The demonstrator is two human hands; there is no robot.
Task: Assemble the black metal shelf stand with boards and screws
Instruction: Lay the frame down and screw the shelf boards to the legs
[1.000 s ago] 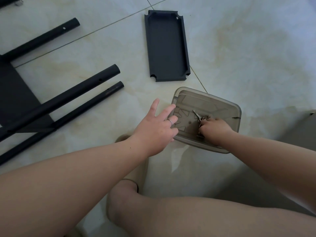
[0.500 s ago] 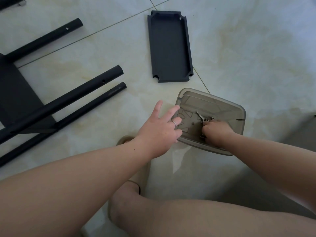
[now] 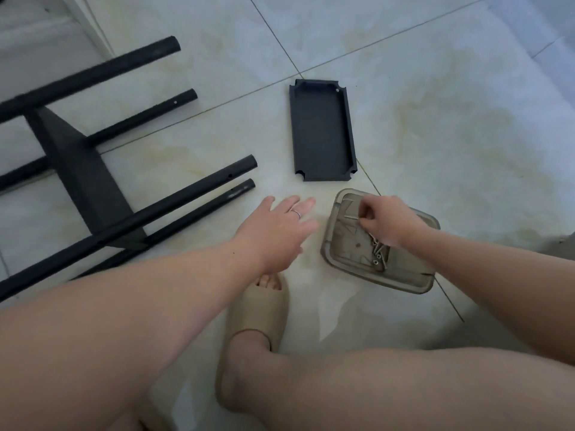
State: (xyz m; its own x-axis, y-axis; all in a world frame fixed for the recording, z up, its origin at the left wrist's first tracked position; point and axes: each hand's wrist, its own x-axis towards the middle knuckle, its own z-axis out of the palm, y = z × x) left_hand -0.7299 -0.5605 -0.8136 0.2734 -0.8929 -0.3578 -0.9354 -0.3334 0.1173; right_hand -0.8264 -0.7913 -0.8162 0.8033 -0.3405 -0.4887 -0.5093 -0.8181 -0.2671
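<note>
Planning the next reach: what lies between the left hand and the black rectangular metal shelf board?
Nothing: the head view shows bare pale floor tile between the left hand and the black metal shelf board.

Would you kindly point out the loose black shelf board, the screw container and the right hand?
black shelf board (image 3: 322, 135), head view, middle of its inner face.
screw container (image 3: 345, 244), head view, bare floor.
right hand (image 3: 385, 222), head view, knuckles; pinches a screw (image 3: 351, 217).
</note>
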